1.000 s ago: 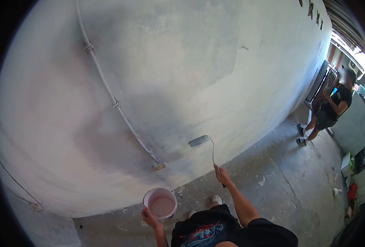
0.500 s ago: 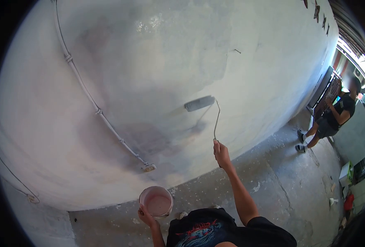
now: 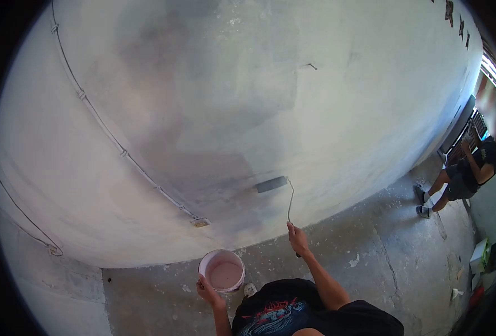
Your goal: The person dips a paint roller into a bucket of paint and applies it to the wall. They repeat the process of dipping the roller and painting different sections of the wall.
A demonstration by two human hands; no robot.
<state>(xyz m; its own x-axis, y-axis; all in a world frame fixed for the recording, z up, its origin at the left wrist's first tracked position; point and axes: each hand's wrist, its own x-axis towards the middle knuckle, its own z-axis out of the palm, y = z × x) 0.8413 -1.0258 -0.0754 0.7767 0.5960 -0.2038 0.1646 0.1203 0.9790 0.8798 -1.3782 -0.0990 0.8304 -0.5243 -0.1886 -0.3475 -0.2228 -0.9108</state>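
Observation:
My right hand [image 3: 298, 239] is closed around the handle of a paint roller [image 3: 272, 184]. The roller's grey sleeve lies against the lower part of a pale wall [image 3: 337, 129], where darker, damp-looking patches show around it. At the lower left, my left hand [image 3: 207, 290] grips the side of a bucket [image 3: 221, 270] with pinkish contents. The bucket is held upright in front of my body, near the foot of the wall. Some of the left fingers are hidden by the bucket.
A cable conduit [image 3: 105, 130] runs down the wall to a socket box [image 3: 201, 222]. A nail-like hook [image 3: 313, 66] sticks out higher up. Another person [image 3: 472, 162] stands at the right on the concrete floor [image 3: 348, 263]. A green-and-white box [image 3: 479, 256] sits at the far right.
The roller has moved down the wall, with my right hand lower too. My view has shifted, so the bucket and the other person appear further right.

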